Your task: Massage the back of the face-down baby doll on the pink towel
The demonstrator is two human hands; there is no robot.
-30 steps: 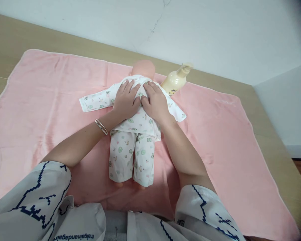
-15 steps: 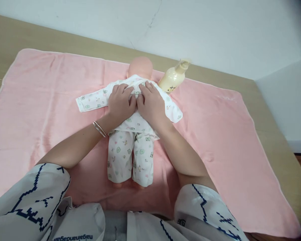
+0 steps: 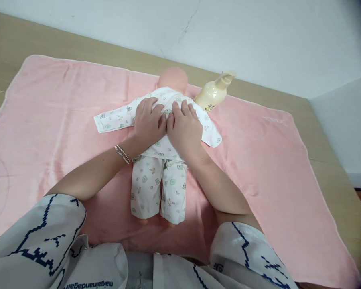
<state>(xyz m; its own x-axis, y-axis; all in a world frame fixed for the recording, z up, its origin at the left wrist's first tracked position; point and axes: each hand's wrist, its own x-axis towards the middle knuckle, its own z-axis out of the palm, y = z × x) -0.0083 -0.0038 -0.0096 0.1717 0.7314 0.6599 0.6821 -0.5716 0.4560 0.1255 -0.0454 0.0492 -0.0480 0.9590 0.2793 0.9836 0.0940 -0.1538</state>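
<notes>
A baby doll (image 3: 157,184) in white printed pyjamas lies face down on a pink blanket (image 3: 48,104), its bald head (image 3: 173,78) pointing away from me. My left hand (image 3: 149,122) lies flat on the left side of the doll's back, fingers stretched out. Beside it, my right hand (image 3: 184,127) rests flat on the right side of the back, its fingers spread on the cloth. The two hands touch at the middle. The doll's sleeves spread out to either side.
A cream pump bottle (image 3: 213,91) lies just right of the doll's head. The blanket covers a wooden surface (image 3: 333,176) that meets a white wall (image 3: 258,36) at the back. The surface's right edge drops to a dark floor.
Both hands have slid a little up and down over the doll's back and stay flat on it. The view has shifted slightly.
</notes>
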